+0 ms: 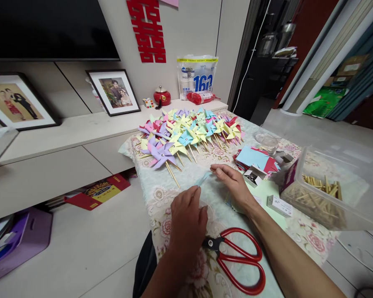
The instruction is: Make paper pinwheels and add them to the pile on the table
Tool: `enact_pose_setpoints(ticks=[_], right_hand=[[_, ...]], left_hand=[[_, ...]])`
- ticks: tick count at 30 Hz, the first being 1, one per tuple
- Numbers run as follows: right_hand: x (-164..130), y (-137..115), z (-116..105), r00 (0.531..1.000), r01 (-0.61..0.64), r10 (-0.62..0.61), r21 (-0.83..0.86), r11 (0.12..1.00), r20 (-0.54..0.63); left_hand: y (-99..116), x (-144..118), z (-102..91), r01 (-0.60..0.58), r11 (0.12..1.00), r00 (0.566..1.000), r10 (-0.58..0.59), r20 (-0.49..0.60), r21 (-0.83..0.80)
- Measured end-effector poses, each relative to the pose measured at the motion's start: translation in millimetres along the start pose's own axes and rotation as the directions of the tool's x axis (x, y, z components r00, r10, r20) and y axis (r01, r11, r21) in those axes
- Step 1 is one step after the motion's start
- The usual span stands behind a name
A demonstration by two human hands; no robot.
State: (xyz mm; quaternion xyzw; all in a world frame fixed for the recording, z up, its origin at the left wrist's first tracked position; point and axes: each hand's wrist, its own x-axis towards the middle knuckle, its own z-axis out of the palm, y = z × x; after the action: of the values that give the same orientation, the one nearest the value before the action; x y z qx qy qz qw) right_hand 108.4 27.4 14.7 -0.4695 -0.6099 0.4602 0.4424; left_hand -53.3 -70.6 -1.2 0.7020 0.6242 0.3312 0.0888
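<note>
A small piece of light blue paper (203, 179), seen nearly edge-on, lies between my two hands over the flowered tablecloth. My right hand (234, 184) pinches its far end with thumb and forefinger. The fingers of my left hand (188, 217) are drawn together at its near end, their tips partly hidden. Red-handled scissors (240, 258) lie on the cloth between my forearms, blades hidden under my left hand. Beyond my hands lies a heap of paper pinwheels (186, 136) on wooden sticks, in yellow, purple, blue, pink and red.
Right of my hands are stacked coloured paper sheets (253, 158), an open small box of dark pieces (253, 177), a closed white box (279, 205) and a clear plastic bin (313, 207) of short sticks. A low white cabinet (90, 130) borders the table's far left.
</note>
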Motion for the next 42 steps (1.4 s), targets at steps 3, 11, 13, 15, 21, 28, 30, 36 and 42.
enact_pose_setpoints(ticks=[3, 11, 13, 15, 21, 28, 30, 36, 42], right_hand=[[-1, -2, -2, 0.991, -0.1, 0.082, 0.181, 0.978, 0.103], [-4, 0, 0, 0.94, -0.251, 0.175, 0.249, 0.935, 0.292], [-5, -2, 2, 0.929, -0.281, 0.203, 0.236, 0.93, 0.31], [-5, -5, 4, 0.923, -0.302, 0.228, 0.216, 0.929, 0.309], [-5, -7, 5, 0.929, -0.323, 0.266, 0.212, 0.922, 0.259], [-7, -6, 8, 0.927, -0.314, 0.24, 0.243, 0.918, 0.289], [-8, -7, 8, 0.924, -0.309, 0.228, 0.245, 0.919, 0.308], [-8, -8, 5, 0.896, -0.323, 0.218, 0.229, 0.918, 0.387], [-7, -4, 6, 0.894, -0.365, 0.266, 0.239, 0.9, 0.362]], left_hand=[[-1, 8, -12.8, 0.062, 0.939, 0.997, -0.07, -0.011, -0.338], [0, 10, -25.2, 0.415, 0.601, 0.908, -0.231, 0.349, -0.683], [0, 9, -23.4, 0.413, 0.601, 0.908, -0.216, 0.359, -0.684], [1, 8, -21.0, 0.421, 0.589, 0.904, -0.213, 0.37, -0.69], [5, 8, -11.2, 0.565, 0.354, 0.819, -0.355, 0.451, -0.746], [10, 16, 0.3, 0.633, 0.323, 0.761, -0.425, 0.49, -0.704], [9, 18, 3.1, 0.641, 0.35, 0.759, -0.425, 0.494, -0.683], [5, 20, 6.0, 0.609, 0.349, 0.774, -0.457, 0.438, -0.712], [3, 18, 9.9, 0.49, 0.358, 0.846, -0.417, 0.333, -0.795]])
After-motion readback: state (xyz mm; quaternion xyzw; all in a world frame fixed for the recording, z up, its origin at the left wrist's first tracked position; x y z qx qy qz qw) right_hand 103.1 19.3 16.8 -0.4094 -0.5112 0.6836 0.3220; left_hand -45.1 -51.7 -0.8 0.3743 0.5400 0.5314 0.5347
